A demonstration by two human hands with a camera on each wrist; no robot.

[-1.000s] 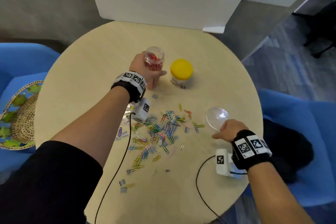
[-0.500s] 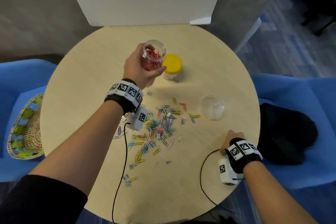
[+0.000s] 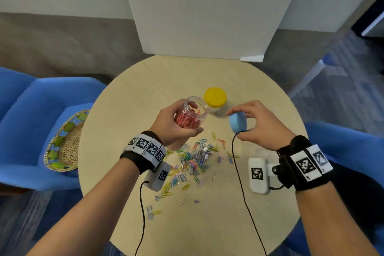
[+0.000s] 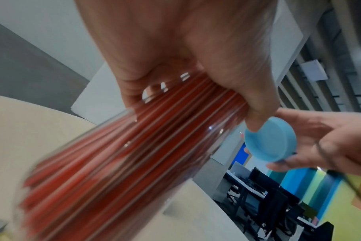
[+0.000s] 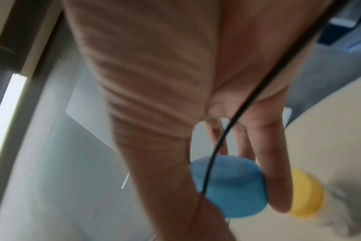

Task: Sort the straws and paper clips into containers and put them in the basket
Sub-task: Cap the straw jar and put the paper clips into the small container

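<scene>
My left hand point(image 3: 174, 124) grips a clear open jar point(image 3: 192, 113) full of red paper clips and holds it tilted above the round table point(image 3: 128, 106). In the left wrist view the jar point(image 4: 134, 154) is a red blur under my fingers. A blue lid point(image 3: 238, 121) is pinched in my right hand point(image 3: 257, 124), just to the right of the jar's mouth; the lid point(image 5: 227, 185) also shows in the right wrist view. Several coloured paper clips point(image 3: 193, 162) lie loose on the table below both hands. A woven basket point(image 3: 64, 143) rests on the blue chair at the left.
A jar with a yellow lid point(image 3: 215, 97) stands on the table behind my hands. A white panel point(image 3: 203, 10) rises at the table's far edge. Blue chairs point(image 3: 25, 110) flank the table. Black cables point(image 3: 245, 203) trail from both wrists over the table.
My left hand lifted the jar of red clips and tilted it. My right hand came up from the table's near edge, now holding a blue lid beside the jar. The head view tilted upward.
</scene>
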